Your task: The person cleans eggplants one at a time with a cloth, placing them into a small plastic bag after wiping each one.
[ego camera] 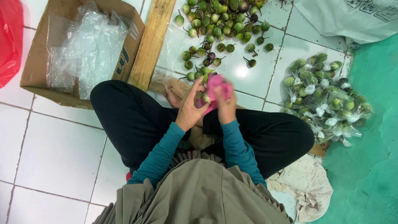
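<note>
Nearest the camera, the person sits cross-legged on the white tiled floor [58, 153], in a grey-brown pleated top, teal sleeves and black trousers. Both hands meet just above the knees. The left hand [190, 108] has its fingers [197, 89] curled round one side of a thin pink plastic bag [217, 88], and the right hand [226, 108] closes on the other side, so both grip the bag together. A small round green eggplant [205, 98] shows at the bag's mouth, between the two hands.

Done well, this grip would keep the bag's mouth held wide by the finger pads, with the small fruits seated low before the film is gathered, since thin plastic probably tears on the stiff stems.

Counting: one pink bag, two hands, one eggplant visible in it; any others inside are hidden.

Just beyond the hands lies a loose heap of small green and purple eggplants [215, 29] on the floor, several dozen, too crowded to count exactly. To the right sits a pile of clear, knotted plastic packets of eggplants [325, 97], perhaps a dozen or more. One pale wooden plank [151, 41] lies beside one brown cardboard box [39, 54] holding crumpled clear plastic sheeting [85, 45]. One red plastic bag [9, 39] sits at the left edge, one white sack [348, 16] at the far right, and one cream dotted cloth [304, 182] by the right knee.
</note>
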